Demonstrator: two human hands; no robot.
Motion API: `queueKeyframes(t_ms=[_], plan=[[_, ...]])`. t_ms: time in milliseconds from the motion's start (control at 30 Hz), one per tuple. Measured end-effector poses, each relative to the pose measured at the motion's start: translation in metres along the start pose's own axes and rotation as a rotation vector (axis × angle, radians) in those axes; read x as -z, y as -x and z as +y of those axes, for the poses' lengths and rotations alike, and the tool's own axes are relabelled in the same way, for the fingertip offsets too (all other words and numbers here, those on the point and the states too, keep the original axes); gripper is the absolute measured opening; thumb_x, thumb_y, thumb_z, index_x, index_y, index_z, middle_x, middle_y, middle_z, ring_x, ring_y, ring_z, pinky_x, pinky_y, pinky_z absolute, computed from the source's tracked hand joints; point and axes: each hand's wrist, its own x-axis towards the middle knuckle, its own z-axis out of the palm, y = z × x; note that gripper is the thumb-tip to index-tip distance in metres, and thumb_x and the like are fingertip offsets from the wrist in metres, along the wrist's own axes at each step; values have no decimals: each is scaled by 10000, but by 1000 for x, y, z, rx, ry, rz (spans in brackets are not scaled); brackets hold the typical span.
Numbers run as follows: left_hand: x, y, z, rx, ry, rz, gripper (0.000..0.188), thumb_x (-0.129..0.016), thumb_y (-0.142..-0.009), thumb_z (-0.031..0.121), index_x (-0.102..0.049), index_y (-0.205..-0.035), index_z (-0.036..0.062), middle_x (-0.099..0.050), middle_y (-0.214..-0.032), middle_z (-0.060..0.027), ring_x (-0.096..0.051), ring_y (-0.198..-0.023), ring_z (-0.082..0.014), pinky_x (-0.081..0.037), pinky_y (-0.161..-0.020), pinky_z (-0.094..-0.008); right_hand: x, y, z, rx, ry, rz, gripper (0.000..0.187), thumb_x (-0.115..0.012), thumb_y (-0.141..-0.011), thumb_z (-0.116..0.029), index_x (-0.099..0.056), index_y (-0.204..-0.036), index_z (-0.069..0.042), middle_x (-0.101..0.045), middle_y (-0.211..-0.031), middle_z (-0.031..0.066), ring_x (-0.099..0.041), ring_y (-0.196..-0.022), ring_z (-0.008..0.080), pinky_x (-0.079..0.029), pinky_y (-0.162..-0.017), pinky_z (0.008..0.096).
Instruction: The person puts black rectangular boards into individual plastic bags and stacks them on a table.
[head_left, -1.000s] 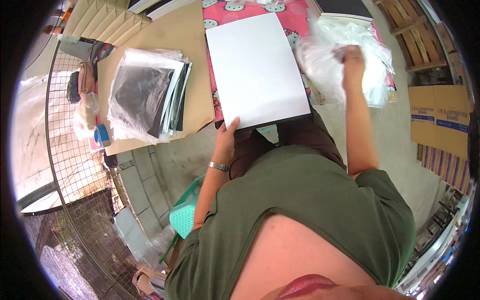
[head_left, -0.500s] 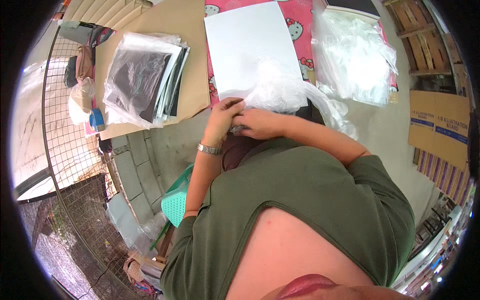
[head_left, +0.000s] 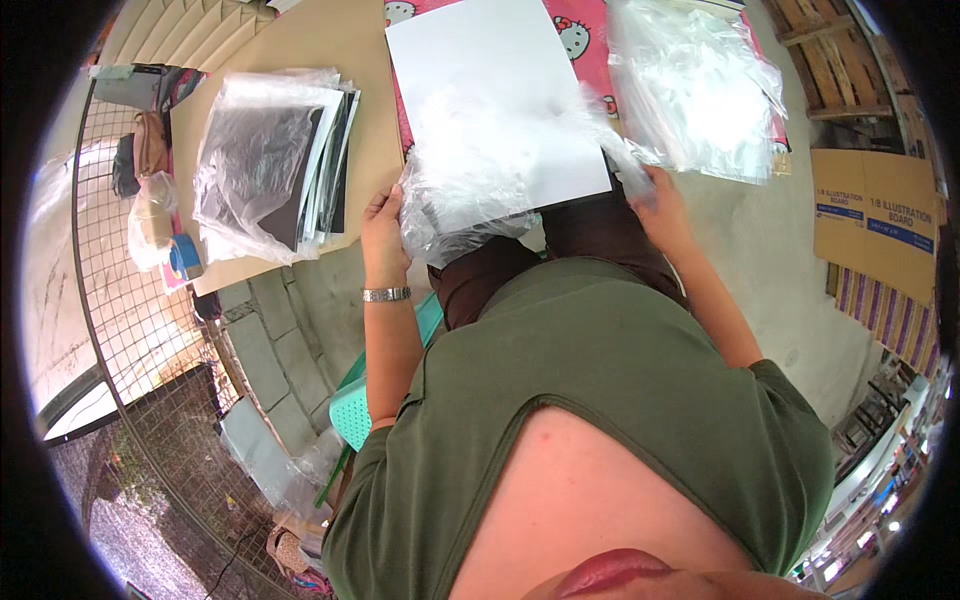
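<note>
A clear plastic bag (head_left: 465,170) lies spread over the lower part of a stack of white sheets (head_left: 480,50) on the table in front of me. My left hand (head_left: 385,225) is closed on the bag's left edge, with a metal watch on that wrist. At the bag's far end, my right hand (head_left: 660,210) pinches a gathered strip of the same plastic beside the sheets' right corner. The fingertips of both hands are partly covered by the film.
Left of the sheets, a bundle of dark and white boards in plastic (head_left: 270,165) rests on brown cardboard (head_left: 365,100). A pile of clear plastic bags (head_left: 695,95) sits to the right on the pink patterned cloth (head_left: 590,60). A green perforated stool (head_left: 350,412) stands below left.
My hands were together at the sheets' near edge; they have moved apart to left and right. The bunched plastic bag is now spread out across the sheets.
</note>
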Motion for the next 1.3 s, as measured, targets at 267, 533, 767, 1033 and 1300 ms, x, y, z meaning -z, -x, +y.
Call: queueKeyframes(t_ms=[267,533,767,1033,1300], plan=[[18,14,-1,-40,-107,122,162,-558,-880,157,-590,-838,4,-600,-767,-32,-541,-656,-94,-440,-607,-226,63,-133,-95,388,-162,774,340,-478,-777,31,-578,-1091,-54,-593,-1022,127,-574,-824,260,-451,-749,306],[25,35,3,-108,-360,55,258,-638,-823,185,-588,-979,-14,-596,-833,-33,-532,-768,-115,-418,-722,-230,-8,-199,-85,303,615,50,426,-583,-784,-360,-572,-1109,-84,-547,-1124,187,-516,-1032,337,-399,-894,414],[-27,44,33,-820,-1117,158,421,-707,-716,148,-557,-1087,16,-574,-995,-113,-538,-893,-211,-424,-790,-297,-100,-137,-152,488,-134,-391,383,-625,-809,-345,-599,-1034,-36,-625,-974,130,-578,-865,251,-453,-797,331],[-32,27,77,-197,-681,-577,332,-659,-764,214,-565,-1003,5,-599,-698,-54,-587,-706,-165,-459,-722,-264,-19,-139,-189,116,-720,-1000,139,-517,-844,-76,-608,-943,-40,-557,-701,-42,-462,-620,37,-382,-564,203],[-17,28,44,165,-200,-596,366,-652,-769,176,-565,-1090,25,-633,-932,-110,-595,-817,-161,-469,-795,-336,17,-165,-135,99,-1488,-693,288,-498,-909,-247,-557,-1093,-33,-602,-930,20,-558,-789,109,-448,-806,270]])
